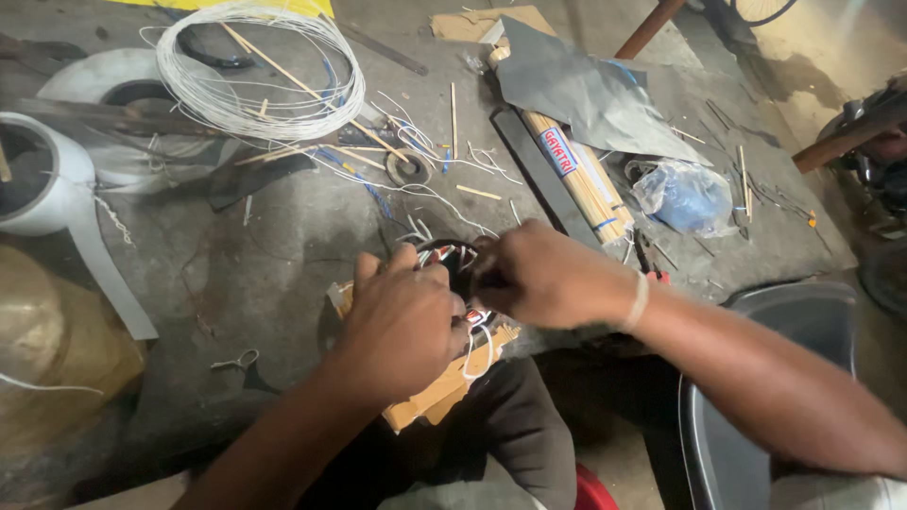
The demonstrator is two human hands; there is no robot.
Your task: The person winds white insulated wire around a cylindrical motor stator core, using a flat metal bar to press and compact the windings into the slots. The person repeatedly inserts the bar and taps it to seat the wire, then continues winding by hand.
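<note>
My left hand (402, 321) and my right hand (546, 277) are both closed around a small round dark part (458, 260) wound with red, white and dark wires, held low over the grey work surface (283, 255). White wire ends stick out above it and loop below it. Under the hands lies a pale wooden block (444, 392). The hands hide most of the round part.
A coil of white wire (260, 71) with thin wooden sticks lies at the back. A bundle of sticks (576, 175), a grey sheet (586, 94) and a clear plastic bag (682, 195) lie right. White tape rolls (52, 179) stand left. A dark chair (765, 378) is at lower right.
</note>
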